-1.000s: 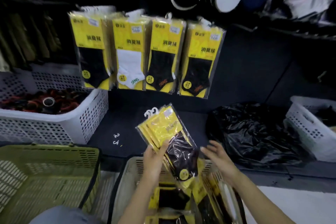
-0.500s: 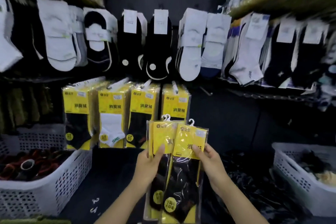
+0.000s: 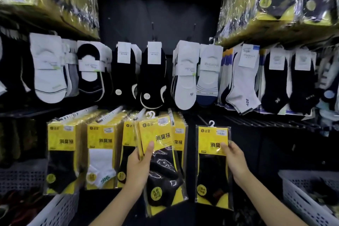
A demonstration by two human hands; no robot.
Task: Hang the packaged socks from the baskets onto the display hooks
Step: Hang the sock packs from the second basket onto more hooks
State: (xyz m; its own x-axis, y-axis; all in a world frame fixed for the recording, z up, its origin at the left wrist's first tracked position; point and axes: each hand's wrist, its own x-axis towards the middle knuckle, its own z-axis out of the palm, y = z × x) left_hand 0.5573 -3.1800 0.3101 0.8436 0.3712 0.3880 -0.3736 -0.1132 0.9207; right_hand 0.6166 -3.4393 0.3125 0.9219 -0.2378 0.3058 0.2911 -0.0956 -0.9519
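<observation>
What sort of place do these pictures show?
Probably a shop's sock display. Black and white socks with paper tags hang in rows on a dark wall, yellow plastic-wrapped sock packs hang on hooks below, and the left hand and right hand hold more.

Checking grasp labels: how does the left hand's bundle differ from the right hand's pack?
The left hand grips a tilted bundle of several packs; the right hand pinches a single pack held upright. The bundle overlaps the hung rows; the single pack stands clear of them. Both show yellow cards, black socks, white hooks.
</observation>
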